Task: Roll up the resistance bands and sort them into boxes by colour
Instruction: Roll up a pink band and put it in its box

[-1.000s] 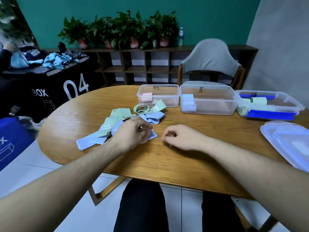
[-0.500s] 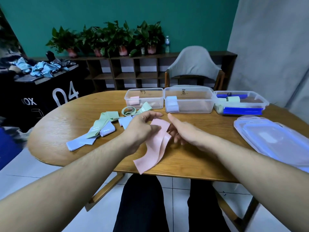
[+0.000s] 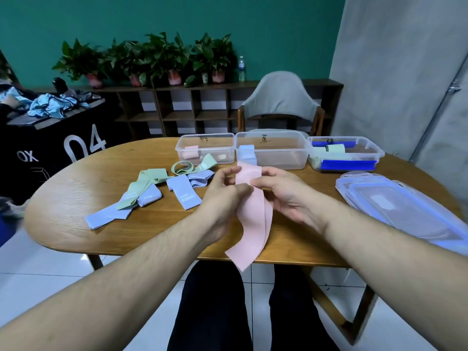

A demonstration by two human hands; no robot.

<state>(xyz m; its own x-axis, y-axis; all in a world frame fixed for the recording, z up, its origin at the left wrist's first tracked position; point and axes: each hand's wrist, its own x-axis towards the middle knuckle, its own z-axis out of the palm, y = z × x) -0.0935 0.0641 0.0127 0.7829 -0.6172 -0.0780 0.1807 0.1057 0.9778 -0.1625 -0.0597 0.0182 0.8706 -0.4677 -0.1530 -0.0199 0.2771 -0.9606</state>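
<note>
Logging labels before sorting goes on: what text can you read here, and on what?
"04": black box, white digits.
"OX": same box, cut off at the frame edge.
Handwritten marks on the three tubs: too blurred to read.
Print on the bands: too small.

Box labels too small, illegible.

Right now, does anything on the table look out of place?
Yes: the right-hand box holds green rolls alongside dark blue bands, so two colours share one box.
</note>
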